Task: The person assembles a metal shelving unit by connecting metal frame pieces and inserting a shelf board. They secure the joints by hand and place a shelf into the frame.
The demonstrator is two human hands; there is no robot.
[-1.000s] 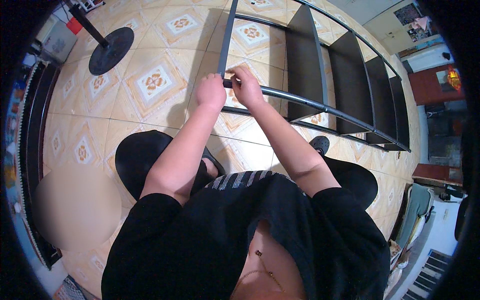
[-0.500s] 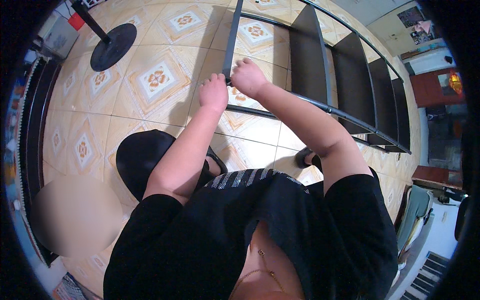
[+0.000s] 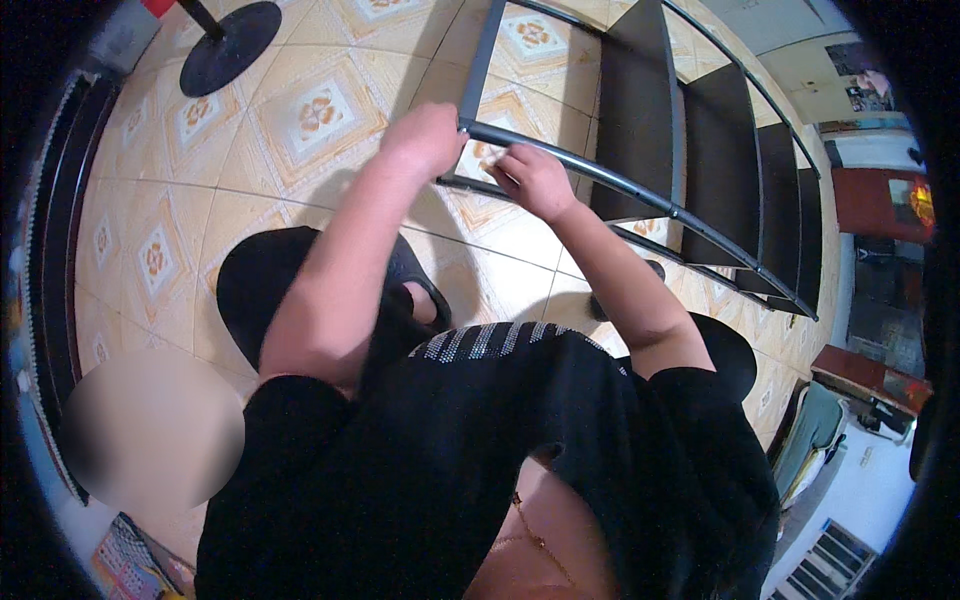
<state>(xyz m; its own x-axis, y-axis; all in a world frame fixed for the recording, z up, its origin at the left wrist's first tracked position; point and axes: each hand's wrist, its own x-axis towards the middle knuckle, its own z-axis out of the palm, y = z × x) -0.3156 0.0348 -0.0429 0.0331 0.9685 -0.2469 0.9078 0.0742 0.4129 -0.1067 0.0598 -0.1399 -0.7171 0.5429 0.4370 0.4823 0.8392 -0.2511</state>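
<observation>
Here, hands (image 3: 422, 138) at plain rack (image 3: 720, 160)

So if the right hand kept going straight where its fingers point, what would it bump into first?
Most likely the left hand, at the black rack's corner, though depth is unclear and it might pass beneath.

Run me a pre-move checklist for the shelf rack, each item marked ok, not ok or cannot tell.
1. Left hand at the rack frame's near corner: ok.
2. Right hand wrapped around the near tube: not ok; its fingers curl below it.
3. Right hand free of small parts: cannot tell.
4. Corner joint secure: cannot tell; the left hand partly hides it.
5. Round black stand base apart from the rack: ok.
</observation>
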